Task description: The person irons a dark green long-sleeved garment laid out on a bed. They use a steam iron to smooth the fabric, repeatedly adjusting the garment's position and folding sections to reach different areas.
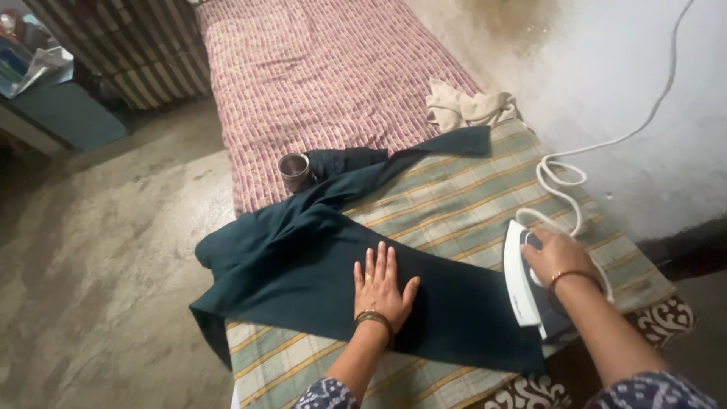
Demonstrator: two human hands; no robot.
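A concrete floor (pixel 98 250) is taking up the left of the view; a bed with a maroon patterned mattress cover (pixel 318 76) is running from the top centre toward the person; a green and yellow plaid sheet (pixel 485 197) is covering the near end of that bed and serving as the working surface.

A dark teal garment (pixel 303 257) is lying spread across the plaid sheet; its left part is hanging over the bed's edge toward the floor, and one long part is stretching up and right toward a crumpled cream cloth (pixel 469 107) by the wall.

A white and dark electric iron (pixel 524 282) is standing at the right end of the garment, its white cord (pixel 564 178) looping on the sheet and climbing the wall.

The left hand (pixel 381 286) is lying open and flat, fingers spread, pressing on the middle of the garment; the right hand (pixel 556 256) is closing around the iron's handle, gripping it; both wrists are wearing bangles.

A small metal cup (pixel 294 171) is standing on the mattress cover, just beside the garment's upper fold.
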